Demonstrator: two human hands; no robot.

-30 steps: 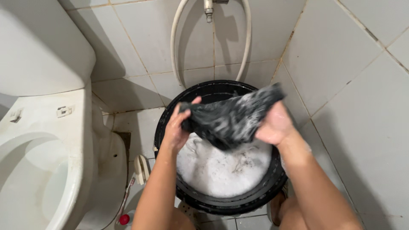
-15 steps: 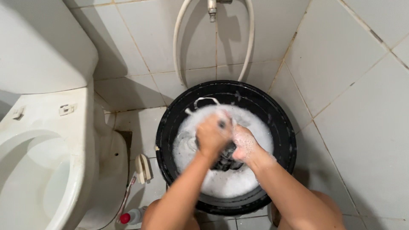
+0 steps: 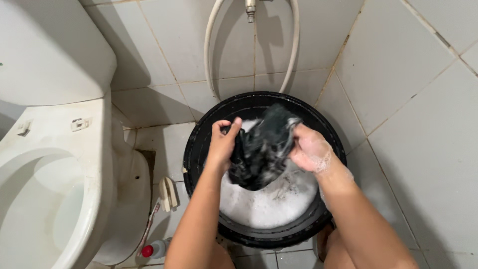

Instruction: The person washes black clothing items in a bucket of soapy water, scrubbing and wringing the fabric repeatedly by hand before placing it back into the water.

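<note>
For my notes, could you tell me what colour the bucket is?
Black; the bucket shows best in the head view.

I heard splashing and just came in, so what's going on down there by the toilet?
A person is hand-washing a dark cloth over a black basin of soapy water on the tiled floor. The left hand and the right hand each grip one side of the cloth, held bunched and sudsy above the foam. The basin sits beside a white toilet, under a looped white hose.
</note>
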